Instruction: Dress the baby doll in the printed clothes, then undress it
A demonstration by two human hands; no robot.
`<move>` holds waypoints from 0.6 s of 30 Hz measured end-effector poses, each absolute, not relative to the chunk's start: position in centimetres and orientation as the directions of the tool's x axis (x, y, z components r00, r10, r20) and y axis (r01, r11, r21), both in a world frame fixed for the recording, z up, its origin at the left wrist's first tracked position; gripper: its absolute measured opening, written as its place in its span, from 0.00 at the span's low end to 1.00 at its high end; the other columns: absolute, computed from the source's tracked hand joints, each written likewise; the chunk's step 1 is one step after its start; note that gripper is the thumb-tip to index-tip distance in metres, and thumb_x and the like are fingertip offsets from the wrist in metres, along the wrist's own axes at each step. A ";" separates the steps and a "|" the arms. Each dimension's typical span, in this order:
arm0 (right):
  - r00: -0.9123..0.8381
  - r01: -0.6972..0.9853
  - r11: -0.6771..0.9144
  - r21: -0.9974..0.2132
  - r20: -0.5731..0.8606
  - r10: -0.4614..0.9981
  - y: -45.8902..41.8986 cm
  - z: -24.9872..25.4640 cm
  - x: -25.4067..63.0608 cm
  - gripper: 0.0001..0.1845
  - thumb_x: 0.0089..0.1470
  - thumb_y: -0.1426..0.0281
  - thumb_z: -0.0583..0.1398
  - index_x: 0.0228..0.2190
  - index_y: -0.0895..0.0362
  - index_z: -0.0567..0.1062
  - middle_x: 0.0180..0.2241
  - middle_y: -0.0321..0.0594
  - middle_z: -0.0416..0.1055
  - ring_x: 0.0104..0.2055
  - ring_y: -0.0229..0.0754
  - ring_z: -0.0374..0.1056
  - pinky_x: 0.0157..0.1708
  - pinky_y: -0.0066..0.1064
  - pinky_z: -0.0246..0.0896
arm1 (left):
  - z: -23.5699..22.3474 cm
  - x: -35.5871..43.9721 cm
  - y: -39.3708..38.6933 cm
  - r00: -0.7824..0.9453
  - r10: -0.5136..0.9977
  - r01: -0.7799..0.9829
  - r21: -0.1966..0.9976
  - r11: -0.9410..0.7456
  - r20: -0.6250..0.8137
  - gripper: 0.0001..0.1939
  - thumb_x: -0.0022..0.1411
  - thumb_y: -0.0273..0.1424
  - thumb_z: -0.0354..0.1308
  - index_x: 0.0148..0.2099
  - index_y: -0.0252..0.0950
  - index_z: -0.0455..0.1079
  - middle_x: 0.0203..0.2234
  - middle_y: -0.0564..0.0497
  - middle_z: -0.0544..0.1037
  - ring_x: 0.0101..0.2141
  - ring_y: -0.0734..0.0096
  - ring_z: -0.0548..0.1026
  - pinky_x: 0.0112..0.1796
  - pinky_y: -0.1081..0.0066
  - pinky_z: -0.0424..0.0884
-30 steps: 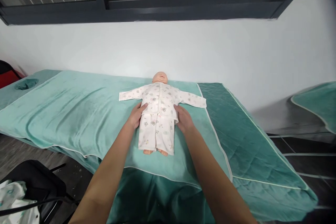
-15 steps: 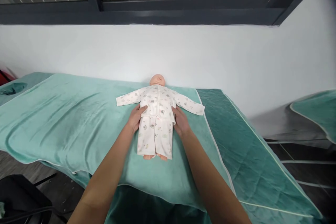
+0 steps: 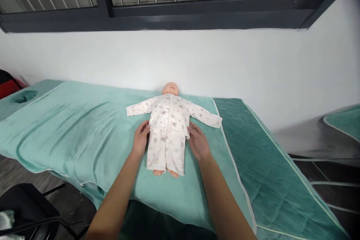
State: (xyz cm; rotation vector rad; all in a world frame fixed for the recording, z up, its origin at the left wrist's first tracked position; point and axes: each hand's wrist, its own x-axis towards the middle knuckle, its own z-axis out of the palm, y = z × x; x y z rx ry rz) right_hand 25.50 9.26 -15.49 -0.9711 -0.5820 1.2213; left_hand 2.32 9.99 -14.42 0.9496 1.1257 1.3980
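A baby doll (image 3: 170, 89) lies on its back on the bed, head toward the wall. It wears a white long-sleeved shirt (image 3: 170, 110) with small printed figures, the sleeves spread out sideways, and matching trousers (image 3: 165, 153). Its feet (image 3: 173, 173) show below the trouser legs; its hands are hidden in the sleeves. My left hand (image 3: 140, 138) is at the shirt's left hem, fingers loosely curved and holding nothing that I can see. At the opposite hem is my right hand (image 3: 198, 142), fingers apart against the shirt's side, their tips partly hidden.
A light green sheet (image 3: 84, 120) covers the bed, over a darker quilted cover (image 3: 261, 165) at the right. Behind stands a white wall (image 3: 197, 60) under a dark window frame (image 3: 202, 17). A black chair (image 3: 28, 206) is at lower left; another green-covered bed (image 3: 345, 122) at right.
Both thumbs have come off the front of the shirt. My hands have moved down and slightly outward to its lower sides. The view has shifted a little; the doll lies as before.
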 end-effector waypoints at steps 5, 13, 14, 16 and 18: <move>0.274 -0.547 0.058 -0.835 -0.113 0.955 3.0 -15.7 26.0 0.26 0.45 0.67 0.71 0.47 0.53 0.75 0.53 0.43 0.75 0.61 0.46 0.66 0.68 0.42 0.53 | -15.9 -2.4 1.4 -0.304 0.949 -0.048 0.993 -0.107 0.087 0.19 0.63 0.40 0.60 0.54 0.40 0.73 0.56 0.44 0.74 0.57 0.61 0.71 0.60 0.60 0.63; 0.287 -0.465 -0.078 -0.882 -0.234 0.929 -7.1 -15.4 26.4 0.25 0.45 0.65 0.69 0.48 0.48 0.76 0.58 0.43 0.70 0.65 0.52 0.61 0.71 0.46 0.44 | -20.8 -22.0 -10.0 -0.797 0.532 0.395 0.913 0.101 0.286 0.16 0.62 0.36 0.54 0.50 0.35 0.70 0.47 0.44 0.76 0.47 0.60 0.75 0.53 0.59 0.69; 0.286 -0.446 -0.107 -0.889 -0.254 0.924 -7.9 -15.3 26.4 0.24 0.46 0.64 0.68 0.47 0.47 0.76 0.58 0.43 0.70 0.65 0.52 0.61 0.71 0.47 0.44 | -21.2 -25.0 -11.3 -0.813 0.492 0.465 0.855 0.229 0.310 0.18 0.60 0.34 0.53 0.51 0.34 0.69 0.49 0.43 0.75 0.49 0.59 0.73 0.54 0.59 0.68; 0.279 -0.407 -0.153 -0.900 -0.282 0.918 -9.1 -15.3 26.5 0.24 0.47 0.61 0.67 0.48 0.45 0.76 0.59 0.41 0.69 0.66 0.53 0.60 0.71 0.47 0.44 | -21.9 -30.1 -14.2 -0.840 0.434 0.527 0.675 0.516 0.324 0.21 0.56 0.32 0.54 0.52 0.31 0.67 0.54 0.38 0.71 0.57 0.53 0.67 0.58 0.57 0.62; 0.267 -0.382 -0.191 -0.904 -0.306 0.914 -10.0 -15.8 26.8 0.24 0.47 0.58 0.65 0.48 0.44 0.75 0.60 0.40 0.68 0.66 0.54 0.58 0.72 0.49 0.42 | -22.4 -33.9 -17.1 -0.907 0.292 0.413 0.508 0.756 0.303 0.26 0.56 0.35 0.56 0.55 0.31 0.64 0.61 0.34 0.63 0.62 0.49 0.60 0.59 0.55 0.59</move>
